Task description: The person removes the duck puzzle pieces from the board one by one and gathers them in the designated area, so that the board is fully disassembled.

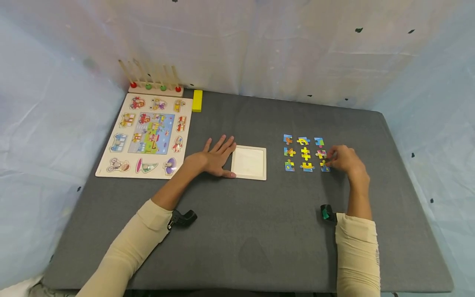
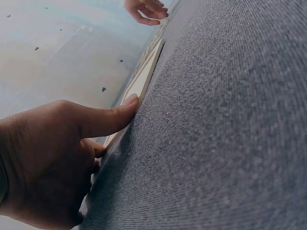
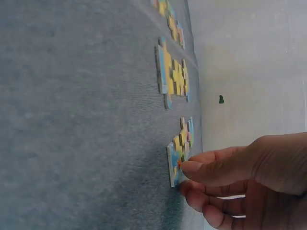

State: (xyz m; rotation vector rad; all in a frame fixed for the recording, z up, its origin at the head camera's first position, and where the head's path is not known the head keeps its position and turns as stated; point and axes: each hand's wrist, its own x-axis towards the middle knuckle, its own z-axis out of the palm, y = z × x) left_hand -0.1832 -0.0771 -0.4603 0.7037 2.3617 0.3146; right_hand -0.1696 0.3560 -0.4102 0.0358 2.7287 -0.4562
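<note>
Several jigsaw pieces lie in rows on the grey table, among them a yellow piece (image 1: 305, 154) in the middle. My right hand (image 1: 346, 159) is at the nearest right corner of the group. Its thumb and curled fingers pinch the right edge of a blue and yellow jigsaw piece (image 3: 173, 165), which lies on the cloth. My left hand (image 1: 214, 159) is spread flat, with the thumb and fingertips against the left side of a square wooden tray (image 1: 266, 164). In the left wrist view, the thumb rests at the rim of that tray (image 2: 152, 64).
A wooden peg puzzle board (image 1: 104, 168) with vehicle and toy pictures lies to the left. Behind it is a rack of upright sticks (image 1: 156, 88) with red and green beads. A yellow block (image 1: 197, 101) sits beside them. Pale sheeting (image 1: 282, 53) walls off the back and sides.
</note>
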